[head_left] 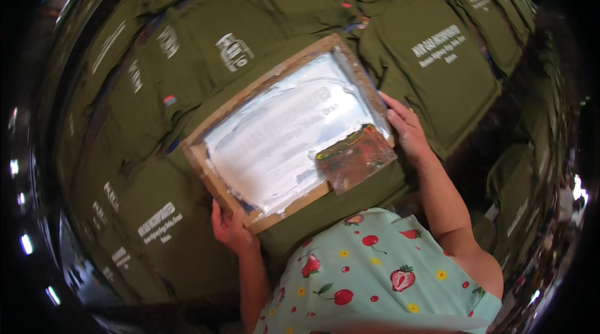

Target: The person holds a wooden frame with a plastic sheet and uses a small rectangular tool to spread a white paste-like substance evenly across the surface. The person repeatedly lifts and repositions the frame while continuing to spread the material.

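Note:
Between my two hands is a wooden screen-printing frame [262, 85], tilted so that its right end sits farther away. White ink coats its mesh [275, 140], with faint lettering showing through. My left hand [234, 229] grips the near left corner, fingers around the wood. Along the right side, my right hand [405, 123] is closed on the frame's edge. A squeegee [356, 158] with a paint-stained brown handle rests inside, leaning over the near right rim. Beneath the frame is an olive-green shirt [369, 196], mostly covered by it.
Several olive-green shirts with white prints lie spread around, such as a shirt at right [431, 65], a shirt at lower left [156, 228] and a shirt beyond the frame [231, 28]. More green fabric [515, 190] hangs at far right. A fruit-patterned apron [375, 271] covers my front.

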### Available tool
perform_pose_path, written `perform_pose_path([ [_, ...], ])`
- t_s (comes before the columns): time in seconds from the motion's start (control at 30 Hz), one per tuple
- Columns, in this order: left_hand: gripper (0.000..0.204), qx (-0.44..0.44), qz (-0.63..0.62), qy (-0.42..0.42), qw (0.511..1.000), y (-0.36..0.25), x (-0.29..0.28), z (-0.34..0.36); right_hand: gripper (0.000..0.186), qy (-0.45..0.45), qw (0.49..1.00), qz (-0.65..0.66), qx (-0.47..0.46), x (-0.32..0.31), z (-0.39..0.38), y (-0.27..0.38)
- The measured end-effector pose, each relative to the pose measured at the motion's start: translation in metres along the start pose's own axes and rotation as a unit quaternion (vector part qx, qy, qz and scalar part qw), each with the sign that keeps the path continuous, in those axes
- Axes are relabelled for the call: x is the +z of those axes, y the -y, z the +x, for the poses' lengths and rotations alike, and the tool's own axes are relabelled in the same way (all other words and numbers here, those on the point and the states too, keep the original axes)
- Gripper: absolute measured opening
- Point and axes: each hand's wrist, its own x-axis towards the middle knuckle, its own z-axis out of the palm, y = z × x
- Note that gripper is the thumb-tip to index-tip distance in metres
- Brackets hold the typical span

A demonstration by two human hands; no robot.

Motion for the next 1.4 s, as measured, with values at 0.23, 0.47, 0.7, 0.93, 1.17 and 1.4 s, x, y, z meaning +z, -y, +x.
perform_pose_path([
  [0.23,0.064,0.032,-0.012,0.003,0.999,0.008,0.003,0.003,0.049,-0.012,0.995,0.092,-0.019,0.0,0.004,-0.009],
  [0.47,0.062,0.053,-0.007,0.011,0.999,0.01,0.005,0.001,0.042,-0.011,0.895,-0.366,-0.256,0.002,-0.019,0.061],
  [0.7,0.062,0.056,-0.042,0.038,0.997,0.009,0.004,0.003,0.052,0.25,0.712,-0.562,-0.338,0.05,-0.057,0.118],
  [0.93,0.063,0.052,-0.035,0.03,0.998,0.011,0.007,0.005,0.043,0.242,0.72,-0.55,-0.347,0.074,-0.034,0.13],
  [1.17,0.061,0.076,-0.025,0.034,0.996,0.013,0.007,0.006,0.03,0.395,0.72,-0.491,-0.29,0.126,0.021,0.168],
  [1.4,0.062,0.089,-0.013,0.034,0.995,0.021,0.006,0.007,0.033,0.352,0.684,-0.518,-0.374,0.235,0.061,0.158],
])
